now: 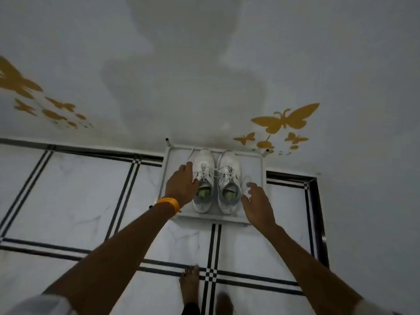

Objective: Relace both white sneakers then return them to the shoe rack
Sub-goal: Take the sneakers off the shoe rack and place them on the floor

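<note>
Two white sneakers stand side by side, toes to the wall, on the top shelf of a white shoe rack (254,164). The left sneaker (204,162) and the right sneaker (229,164) have green insoles and loose white laces that trail over the shelf. My left hand (181,185), with an orange band on the wrist, lies against the left sneaker's outer side, fingers spread. My right hand (256,203) hovers just right of the right sneaker's heel, fingers apart, holding nothing.
The rack stands against a white wall with yellow butterfly stickers (284,119). White marble floor with black inlay lines (213,246) lies below. My bare feet (189,285) stand about a step short of the rack.
</note>
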